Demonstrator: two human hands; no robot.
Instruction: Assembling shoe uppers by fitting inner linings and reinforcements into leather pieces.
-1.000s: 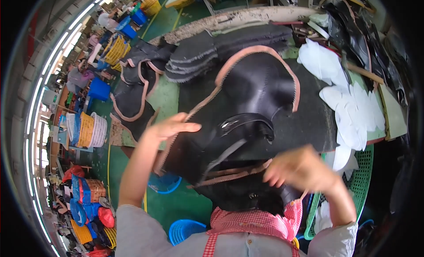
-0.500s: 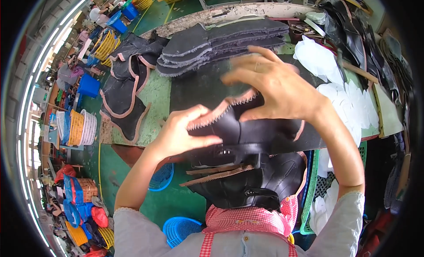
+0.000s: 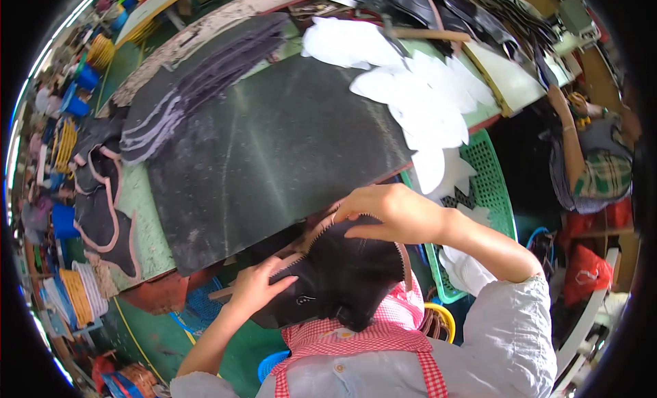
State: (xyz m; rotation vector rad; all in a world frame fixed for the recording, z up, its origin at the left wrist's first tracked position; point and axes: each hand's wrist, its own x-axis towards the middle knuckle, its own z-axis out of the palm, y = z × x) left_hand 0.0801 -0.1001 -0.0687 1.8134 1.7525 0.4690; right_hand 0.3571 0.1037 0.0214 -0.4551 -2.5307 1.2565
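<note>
A black leather shoe upper with zigzag stitching along its pinkish edge lies across my lap, below the table's front edge. My left hand holds its left side, thumb on the leather and the other fingers partly hidden beneath. On the upper edge rests my right hand, its thumb over the black leather and its fingers curled round the stitched rim. Other uppers on my lap may lie beneath this one; I cannot tell how many. Past my hands is a dark flat board on the table.
Black pieces with pink edges lie at the left, near a stack of fuzzy-edged dark sheets. White cut pieces spread at the table's right, above a green basket. Another person sits at the far right.
The view has swung to the right. Both hands have come down from above the board to my lap with the stitched upper. My right hand, earlier spread and blurred, now grips the edge.
</note>
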